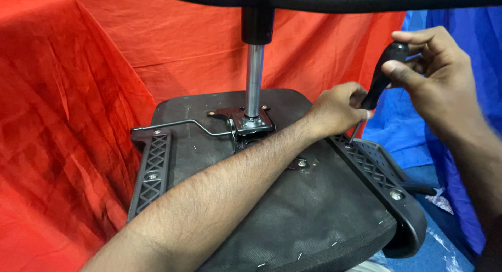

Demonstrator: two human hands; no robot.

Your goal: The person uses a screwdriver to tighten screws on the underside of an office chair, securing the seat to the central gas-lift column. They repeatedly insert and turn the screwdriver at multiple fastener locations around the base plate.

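Observation:
An upturned office chair seat [293, 209] lies with its black underside facing me. A metal gas cylinder [254, 78] rises from the mounting plate [250, 121] at its middle. My right hand [434, 73] grips the black handle of a screwdriver [380, 78], whose shaft points down at a screw at the far end of the right armrest bracket [374, 165]. My left hand [337, 109] reaches across the seat and pinches the lower handle and shaft of the screwdriver.
A left armrest bracket [151, 170] with two screws is fixed along the seat's left edge. A thin metal lever [183, 123] runs from the plate to the left. Red cloth [68, 120] hangs behind and left, blue cloth [460, 21] at right.

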